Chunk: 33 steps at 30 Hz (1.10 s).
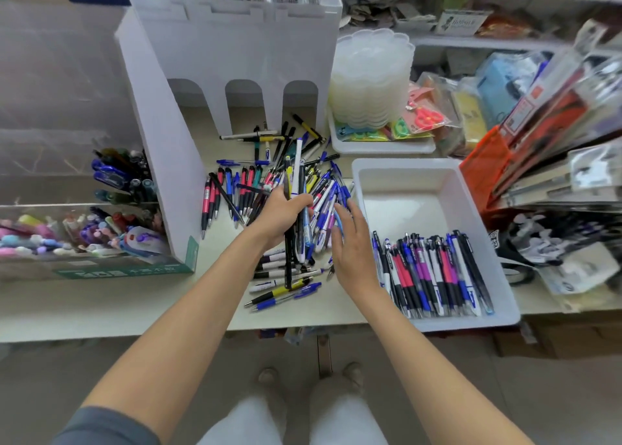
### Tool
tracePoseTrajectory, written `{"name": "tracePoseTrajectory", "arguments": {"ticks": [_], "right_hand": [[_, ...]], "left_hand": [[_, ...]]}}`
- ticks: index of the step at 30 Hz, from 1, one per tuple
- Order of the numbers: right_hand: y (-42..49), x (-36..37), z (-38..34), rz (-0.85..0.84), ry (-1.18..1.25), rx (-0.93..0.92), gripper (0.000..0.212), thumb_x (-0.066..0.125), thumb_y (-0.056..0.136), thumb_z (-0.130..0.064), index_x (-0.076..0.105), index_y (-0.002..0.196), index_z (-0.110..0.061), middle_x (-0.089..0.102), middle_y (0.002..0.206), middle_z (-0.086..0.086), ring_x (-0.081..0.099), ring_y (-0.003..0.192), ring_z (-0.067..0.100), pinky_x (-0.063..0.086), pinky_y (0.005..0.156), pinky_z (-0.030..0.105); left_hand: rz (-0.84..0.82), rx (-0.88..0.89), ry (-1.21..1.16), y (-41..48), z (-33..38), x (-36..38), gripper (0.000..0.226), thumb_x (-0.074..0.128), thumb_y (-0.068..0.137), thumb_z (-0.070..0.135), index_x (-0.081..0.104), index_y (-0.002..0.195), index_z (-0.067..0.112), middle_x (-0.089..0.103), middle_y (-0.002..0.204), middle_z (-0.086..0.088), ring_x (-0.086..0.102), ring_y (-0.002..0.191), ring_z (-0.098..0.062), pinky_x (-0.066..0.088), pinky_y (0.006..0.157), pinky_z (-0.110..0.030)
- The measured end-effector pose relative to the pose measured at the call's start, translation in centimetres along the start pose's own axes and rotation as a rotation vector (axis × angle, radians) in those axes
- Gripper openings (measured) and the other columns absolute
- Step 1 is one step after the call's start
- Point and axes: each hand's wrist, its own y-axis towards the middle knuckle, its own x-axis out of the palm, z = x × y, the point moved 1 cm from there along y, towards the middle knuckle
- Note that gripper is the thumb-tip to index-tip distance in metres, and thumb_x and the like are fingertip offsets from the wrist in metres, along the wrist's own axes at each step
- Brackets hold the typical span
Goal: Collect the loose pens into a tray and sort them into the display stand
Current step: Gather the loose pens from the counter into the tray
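A heap of loose pens (269, 178) in blue, black, red and yellow lies on the counter in front of the white display stand (232, 71). My left hand (281, 215) grips a bundle of pens (296, 209) upright over the heap. My right hand (351, 246) hovers beside it with fingers relaxed, its fingertips touching pens at the heap's right edge. To the right sits a white tray (414, 178) with a row of pens (434, 273) lying in its near half.
A stack of translucent lids (372, 77) stands in a second white tray (380, 146) behind. Packaged goods crowd the shelves at right. A clear box of markers and erasers (84, 222) sits at left. The counter's front edge runs below the heap.
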Motion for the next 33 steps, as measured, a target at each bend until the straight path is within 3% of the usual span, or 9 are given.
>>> {"name": "tracePoseTrajectory", "arguments": {"ticks": [4, 8, 14, 18, 24, 26, 28, 31, 33], "right_hand": [[0.3, -3.4, 0.4, 0.1, 0.175, 0.018, 0.046, 0.031, 0.104, -0.033, 0.046, 0.142, -0.012, 0.038, 0.149, -0.001, 0.024, 0.133, -0.015, 0.019, 0.106, 0.003], [0.7, -5.8, 1.0, 0.143, 0.461, 0.133, 0.058, 0.03, 0.094, -0.055, 0.046, 0.139, -0.022, 0.047, 0.139, -0.005, 0.044, 0.128, 0.001, 0.037, 0.103, 0.018], [3.6, -9.3, 2.9, 0.28, 0.807, 0.498, 0.037, 0.028, 0.108, -0.03, 0.044, 0.139, -0.018, 0.056, 0.119, -0.007, 0.053, 0.124, 0.018, 0.04, 0.102, 0.036], [3.1, -9.8, 6.3, 0.085, 0.799, 0.506, 0.039, 0.025, 0.108, -0.035, 0.042, 0.142, -0.022, 0.049, 0.138, 0.002, 0.049, 0.128, 0.016, 0.039, 0.106, 0.035], [4.2, -12.2, 8.2, -0.134, 0.789, 0.415, 0.063, 0.042, 0.091, -0.059, 0.036, 0.145, -0.027, 0.05, 0.133, 0.001, 0.048, 0.128, 0.017, 0.037, 0.102, 0.027], [6.1, -14.0, 7.4, -0.186, 0.735, 0.326, 0.085, 0.057, 0.075, -0.063, 0.028, 0.148, -0.029, 0.054, 0.128, 0.006, 0.054, 0.121, 0.016, 0.038, 0.092, 0.021], [7.9, -14.9, 6.1, -0.242, 0.69, 0.268, 0.097, 0.072, 0.074, -0.053, 0.017, 0.152, -0.035, 0.056, 0.127, 0.007, 0.056, 0.119, 0.015, 0.04, 0.091, 0.023], [9.2, -15.0, 4.9, -0.27, 0.534, 0.144, 0.103, 0.08, 0.077, -0.038, 0.008, 0.148, -0.056, 0.046, 0.143, 0.008, 0.051, 0.127, 0.022, 0.048, 0.098, 0.037], [9.3, -14.9, 5.3, -0.266, 0.486, 0.095, 0.092, 0.073, 0.083, -0.019, 0.016, 0.144, -0.059, 0.05, 0.135, 0.01, 0.06, 0.108, 0.022, 0.057, 0.088, 0.041]], "left_hand": [[0.162, 0.018, -0.197, 0.1, 1.3, 3.3, 0.021, 0.062, 0.092, 0.012, 0.054, 0.109, 0.002, 0.064, 0.068, -0.003, 0.062, 0.06, -0.013, 0.054, 0.063, -0.032], [0.344, 0.033, -0.523, 0.1, 2.7, 7.7, 0.032, 0.063, 0.09, 0.01, 0.044, 0.115, 0.004, 0.065, 0.079, -0.007, 0.064, 0.062, -0.013, 0.054, 0.056, -0.029], [0.342, 0.037, -0.552, -0.5, 1.1, 15.8, 0.073, 0.079, 0.046, 0.029, 0.056, 0.109, -0.001, 0.069, 0.096, -0.023, 0.068, 0.081, -0.031, 0.058, 0.078, -0.045], [0.192, 0.017, -0.544, -1.1, 0.2, 18.0, 0.015, 0.077, 0.076, 0.008, 0.067, 0.087, 0.009, 0.072, 0.073, -0.006, 0.068, 0.068, -0.018, 0.057, 0.065, -0.03], [0.145, 0.011, -0.364, -1.3, -1.3, 17.7, 0.016, 0.069, 0.089, 0.004, 0.059, 0.102, 0.007, 0.069, 0.071, -0.004, 0.067, 0.075, -0.02, 0.058, 0.085, -0.046], [0.07, 0.039, -0.192, -1.8, -1.3, 17.5, 0.012, 0.069, 0.091, 0.008, 0.059, 0.096, 0.012, 0.066, 0.074, -0.004, 0.063, 0.077, -0.02, 0.057, 0.075, -0.035], [-0.022, 0.043, 0.013, -2.4, -1.2, 18.0, 0.017, 0.069, 0.092, 0.012, 0.055, 0.095, 0.021, 0.066, 0.08, -0.001, 0.062, 0.076, -0.014, 0.053, 0.066, -0.022], [-0.174, 0.064, 0.187, -2.3, -1.3, 19.0, 0.043, 0.072, 0.089, 0.023, 0.05, 0.126, 0.019, 0.066, 0.113, -0.001, 0.066, 0.098, -0.01, 0.056, 0.09, -0.035], [-0.186, 0.086, 0.23, -2.5, -1.3, 19.4, 0.063, 0.073, 0.089, 0.025, 0.037, 0.14, 0.015, 0.056, 0.131, 0.002, 0.06, 0.115, -0.011, 0.051, 0.1, -0.035]]}}
